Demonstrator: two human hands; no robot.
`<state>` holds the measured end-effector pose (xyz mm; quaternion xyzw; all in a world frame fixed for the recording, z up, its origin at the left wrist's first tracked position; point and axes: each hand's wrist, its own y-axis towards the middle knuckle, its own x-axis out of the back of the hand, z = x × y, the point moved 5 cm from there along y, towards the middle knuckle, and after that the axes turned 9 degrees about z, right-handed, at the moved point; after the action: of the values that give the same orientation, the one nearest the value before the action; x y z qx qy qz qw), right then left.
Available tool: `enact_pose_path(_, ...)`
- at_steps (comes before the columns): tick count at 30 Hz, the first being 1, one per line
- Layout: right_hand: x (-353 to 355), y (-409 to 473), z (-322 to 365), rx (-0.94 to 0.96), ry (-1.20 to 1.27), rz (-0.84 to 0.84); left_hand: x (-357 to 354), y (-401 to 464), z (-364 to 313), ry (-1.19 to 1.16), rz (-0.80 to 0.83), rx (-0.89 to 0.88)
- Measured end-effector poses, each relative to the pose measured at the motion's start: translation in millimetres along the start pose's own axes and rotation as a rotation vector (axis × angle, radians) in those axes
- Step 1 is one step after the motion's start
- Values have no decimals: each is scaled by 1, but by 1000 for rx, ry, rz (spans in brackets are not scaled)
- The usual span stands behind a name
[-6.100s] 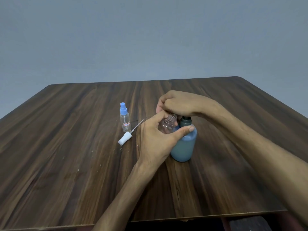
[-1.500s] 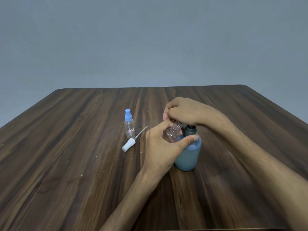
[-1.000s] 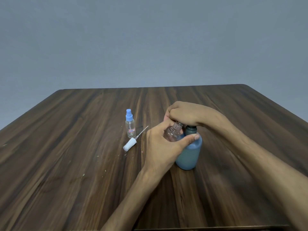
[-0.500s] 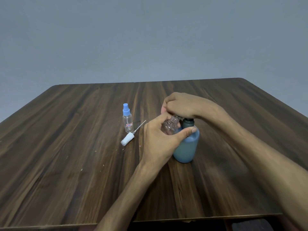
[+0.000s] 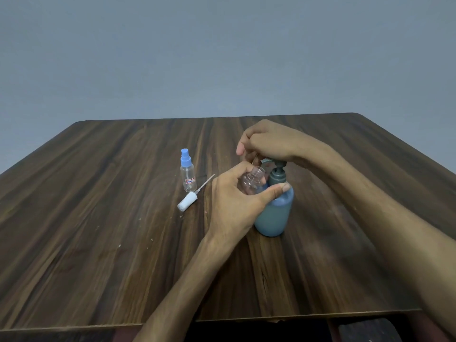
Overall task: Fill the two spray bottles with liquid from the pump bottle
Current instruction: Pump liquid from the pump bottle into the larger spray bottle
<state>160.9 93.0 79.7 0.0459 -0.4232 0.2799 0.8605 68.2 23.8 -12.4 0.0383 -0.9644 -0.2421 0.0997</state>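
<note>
- Left hand point(image 5: 234, 206), centre of the frame: its grip is wrapped round a small clear spray bottle point(image 5: 251, 183) with the cap off, the thumb stretched right against the shoulder of the pump bottle point(image 5: 272, 213).
- Right hand point(image 5: 266, 144), just above: fingers curled over the dark pump head point(image 5: 276, 166), clenched on it as if to press. The spout points left towards the clear bottle's open neck, which sits just below and beside it.
- Pump bottle: a rounded, pale blue-green body with a darker collar, upright on the wooden surface point(image 5: 98, 243), right of centre.
- Held spray bottle: transparent, slightly tilted, with a narrow threaded mouth. Whether it holds any liquid cannot be told from here.
- Second spray bottle point(image 5: 188, 174), left of the hands: upright, clear, blue sprayer fitted, small red-edged label. It appears empty and not yet dealt with.
- White sprayer cap point(image 5: 187, 204) with its thin dip tube lies on the surface beside the second bottle.
- Risks, as a judgement: the narrow mouth gives little margin, so a spout slightly off-line would send liquid over the fingers or surface. A hard press could tip the pump bottle, steadied only by the thumb. Wet fingers could let the small bottle slip.
</note>
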Motion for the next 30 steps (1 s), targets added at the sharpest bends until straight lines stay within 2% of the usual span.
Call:
enact_pose_path(2,1,1,1,-2,32,22,-1,0,-1,2,8,0)
enact_pose_path(10,-15,2,-6,-119,-148,25,-1,0,0,-11,-1,-10)
enact_pose_path(15,-6,-3,3,-60,-162,-33,0,1,2,-10,3,-17)
enact_pose_path(20,-16,1,-1,-105,-161,42,-1,2,1,-12,-1,-6)
enact_pose_path(30,-15,2,0,-86,-154,75,-1,3,3,-20,-7,1)
